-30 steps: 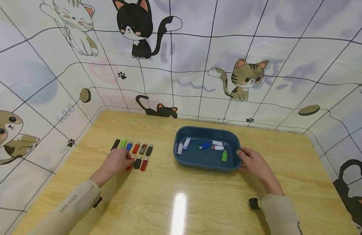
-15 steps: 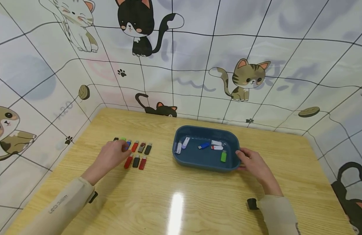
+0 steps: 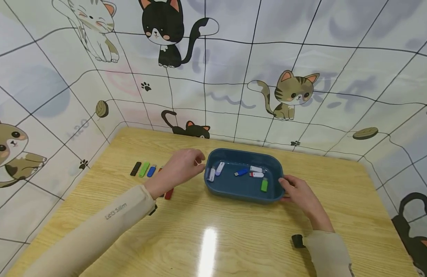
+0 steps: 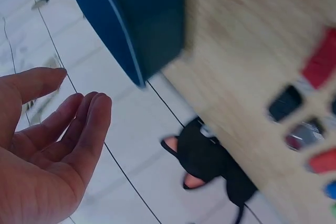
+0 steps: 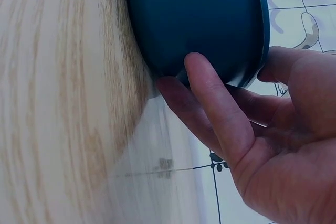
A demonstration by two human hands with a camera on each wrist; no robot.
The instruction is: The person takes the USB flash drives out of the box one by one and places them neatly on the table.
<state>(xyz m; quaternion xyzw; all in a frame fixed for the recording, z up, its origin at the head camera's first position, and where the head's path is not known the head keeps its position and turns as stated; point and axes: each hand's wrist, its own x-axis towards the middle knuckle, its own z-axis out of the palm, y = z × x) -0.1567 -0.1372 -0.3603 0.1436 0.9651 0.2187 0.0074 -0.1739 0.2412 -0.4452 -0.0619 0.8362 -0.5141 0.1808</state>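
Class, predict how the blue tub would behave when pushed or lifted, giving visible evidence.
The tub is probably stiff: it shows no buckling where the right hand grips it. Being low and broad, it seems unlikely to tip if pushed. The memory sticks lie loose inside, so they may slide if it tilts.

Tub (image 3: pixel 242 195) on table (image 3: pixel 248 242), USB sticks (image 3: pixel 241 172) inside — loose sticks (image 3: pixel 144 169) left of it — left hand (image 3: pixel 181 168) between, right hand (image 3: pixel 301 193) at right end.
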